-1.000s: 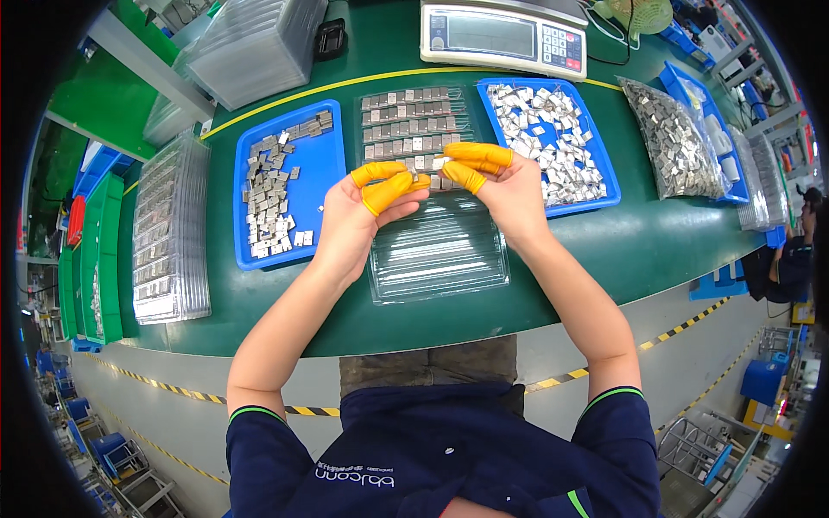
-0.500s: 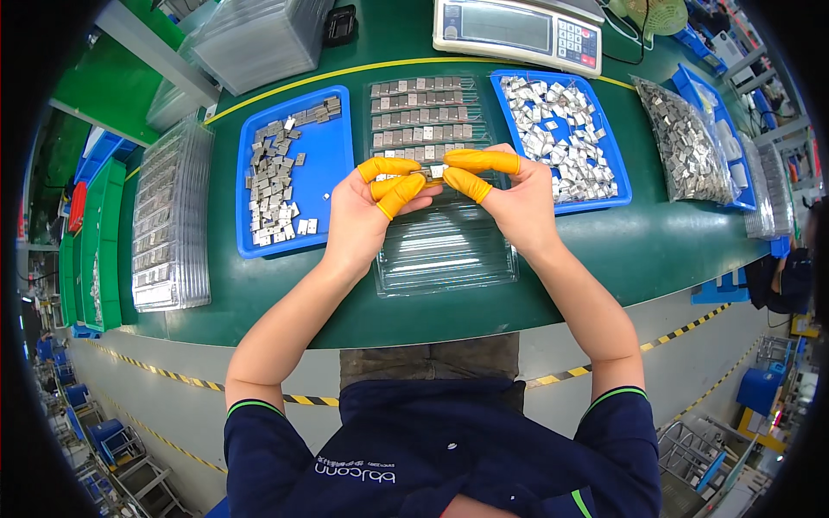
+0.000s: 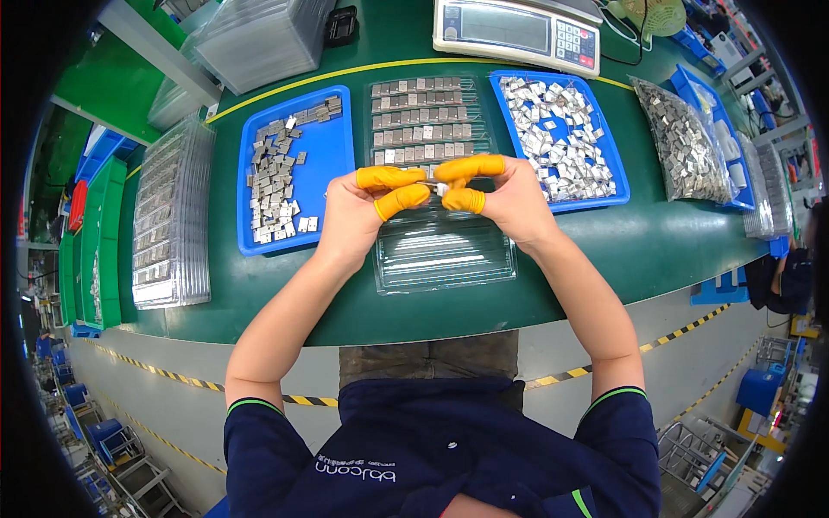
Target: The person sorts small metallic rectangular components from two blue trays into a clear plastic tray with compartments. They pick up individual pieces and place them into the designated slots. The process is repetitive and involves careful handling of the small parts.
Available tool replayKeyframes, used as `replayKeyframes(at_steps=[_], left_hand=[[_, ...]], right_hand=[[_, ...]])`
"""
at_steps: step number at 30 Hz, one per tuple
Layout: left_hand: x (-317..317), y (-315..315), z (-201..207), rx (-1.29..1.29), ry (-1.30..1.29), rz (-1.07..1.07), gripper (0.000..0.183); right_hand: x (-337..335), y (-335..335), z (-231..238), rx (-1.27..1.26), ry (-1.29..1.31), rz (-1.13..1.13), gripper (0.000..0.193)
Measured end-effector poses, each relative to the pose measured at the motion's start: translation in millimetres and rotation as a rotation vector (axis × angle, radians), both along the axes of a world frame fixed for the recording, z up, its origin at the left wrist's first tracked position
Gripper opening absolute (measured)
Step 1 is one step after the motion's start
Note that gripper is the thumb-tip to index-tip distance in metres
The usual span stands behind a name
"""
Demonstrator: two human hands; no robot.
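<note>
My left hand (image 3: 358,207) and my right hand (image 3: 509,200) meet over a clear plastic blister tray (image 3: 445,268). Yellow cots cover the thumbs and some fingers of both. Pinched between the two hands is a small silvery metal piece (image 3: 441,188) with a whitish part; the fingertips hide most of it, so I cannot tell whether it is one piece or two. Rows of flat grey metal pieces (image 3: 423,134) fill the tray's far slots, while its near part shows bare plastic. A blue tray (image 3: 332,194) of grey pieces lies left, another blue tray (image 3: 623,173) of whitish-silver pieces right.
A weighing scale (image 3: 516,33) stands beyond the clear tray. Stacked filled blister trays (image 3: 173,216) and a green bin (image 3: 105,198) are at the left. A bag of metal pieces (image 3: 686,147) lies to the right. Clear plastic trays (image 3: 259,43) are piled at the far left.
My right hand has shifted slightly left and its fingers have curled closer round the small piece. The left fingertips have drawn together and sit a little lower. The trays have stayed put.
</note>
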State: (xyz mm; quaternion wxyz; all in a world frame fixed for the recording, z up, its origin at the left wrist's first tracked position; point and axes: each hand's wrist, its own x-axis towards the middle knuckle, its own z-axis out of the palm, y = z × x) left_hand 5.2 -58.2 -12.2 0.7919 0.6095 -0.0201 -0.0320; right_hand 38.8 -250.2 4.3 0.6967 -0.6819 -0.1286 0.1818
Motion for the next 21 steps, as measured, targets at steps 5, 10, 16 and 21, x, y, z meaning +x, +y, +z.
replayKeyframes(at_steps=[5, 10, 16, 21], left_hand=[[0, 9, 7, -0.047, 0.085, -0.21, 0.022], [-1, 4, 4, -0.058, 0.078, -0.119, 0.023], [4, -3, 7, 0.055, -0.029, 0.015, 0.028], [-2, 1, 7, 0.211, -0.025, -0.062, 0.019]], right_hand=[[-2, 1, -1, 0.11, -0.043, 0.1, 0.018], [-2, 4, -4, 0.032, -0.235, 0.036, 0.016], [-1, 12, -15, -0.278, -0.77, -0.309, 0.014], [-7, 13, -15, -0.399, -1.062, -0.232, 0.027]])
